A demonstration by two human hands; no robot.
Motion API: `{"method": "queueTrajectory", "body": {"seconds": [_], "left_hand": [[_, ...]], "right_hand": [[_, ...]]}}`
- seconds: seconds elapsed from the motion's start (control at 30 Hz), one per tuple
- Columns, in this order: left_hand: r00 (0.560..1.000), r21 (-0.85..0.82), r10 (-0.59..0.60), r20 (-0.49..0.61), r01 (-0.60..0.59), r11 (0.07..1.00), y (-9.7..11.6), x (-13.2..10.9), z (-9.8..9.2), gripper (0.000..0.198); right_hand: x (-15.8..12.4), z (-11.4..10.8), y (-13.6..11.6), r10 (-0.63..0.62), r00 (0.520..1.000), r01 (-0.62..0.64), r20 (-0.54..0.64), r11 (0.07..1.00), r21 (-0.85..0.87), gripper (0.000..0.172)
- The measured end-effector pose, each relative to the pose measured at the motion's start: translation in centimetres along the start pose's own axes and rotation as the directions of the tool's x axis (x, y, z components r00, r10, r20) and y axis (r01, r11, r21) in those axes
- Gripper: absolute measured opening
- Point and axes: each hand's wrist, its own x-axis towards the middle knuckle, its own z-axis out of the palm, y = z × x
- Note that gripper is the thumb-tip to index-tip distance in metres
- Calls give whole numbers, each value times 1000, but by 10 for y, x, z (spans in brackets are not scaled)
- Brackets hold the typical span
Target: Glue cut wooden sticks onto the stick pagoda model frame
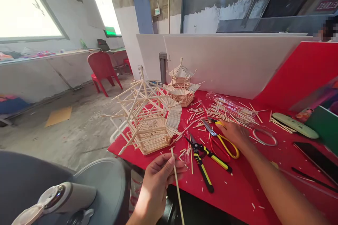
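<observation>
My left hand (163, 174) pinches a long thin wooden stick (177, 190) between thumb and fingers, at the table's near edge. My right hand (234, 134) is closed on a small yellow-handled tool (218, 122) with a dark tip; its kind is mostly hidden under the fingers. Beside that hand lie scissors (221, 138) with red and yellow loop handles. Black and yellow cutters (202, 158) rest with handles spread nearer to me. A half-built pavilion model of wooden sticks (155, 137), an open frame with one slatted roof section, stands beyond my left hand.
A finished-looking stick pagoda (182, 89) stands behind on the red table (224, 200). Loose sticks (195, 114) and a plastic bag of sticks (232, 109) lie scattered. A wire coil (264, 137), green case (295, 125) and dark phone (317, 160) are right. A bottle (71, 197) sits on a grey stool (111, 182).
</observation>
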Motion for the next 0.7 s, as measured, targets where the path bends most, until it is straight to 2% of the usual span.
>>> {"method": "queueTrajectory", "body": {"seconds": [0.07, 0.13, 0.2, 0.27, 0.3, 0.33, 0.37, 0.4, 0.47, 0.57, 0.7], "left_hand": [[1000, -23, -7, -7, 7, 1000, 1, 5, -2, 37], [1000, -55, -14, -23, 12, 998, 3, 11, -3, 37], [998, -98, -10, -60, 4, 995, 6, 15, -2, 38], [995, -149, 0, -97, -15, 989, 10, 18, 1, 39], [994, -174, 4, -107, -23, 984, 11, 19, 2, 39], [994, -195, 8, -106, -29, 980, 13, 20, 4, 39], [995, -207, 8, -98, -29, 978, 14, 21, 6, 38], [996, -214, 8, -87, -27, 976, 16, 21, 8, 37], [998, -212, 7, -65, -20, 977, 17, 22, 10, 36], [999, -180, 28, -25, -32, 983, 18, 25, 10, 34], [995, -115, 93, 30, -89, 989, 16, 32, 5, 31]], "right_hand": [[2, -2, -3, -28, 999, 29, -25, 999, 21, 50], [-10, -10, -12, -44, 996, 48, -79, 997, 52, 51], [-39, -19, -30, -59, 992, 73, -115, 990, 120, 50], [-82, -27, -58, -124, 991, 135, -58, 954, 269, 48], [-105, -29, -74, -187, 980, 125, 65, 839, 529, 48], [-127, -31, -90, -271, 946, 65, 177, 694, 717, 49], [-146, -31, -106, -323, 910, -28, 261, 579, 815, 49], [-161, -31, -121, -319, 897, -123, 307, 487, 864, 50], [-178, -29, -144, -376, 830, -301, 411, 319, 899, 56], [-175, -29, -161, -391, 792, -429, 468, 189, 883, 59], [-160, -36, -166, -379, 791, -460, 480, 150, 875, 54]]}}
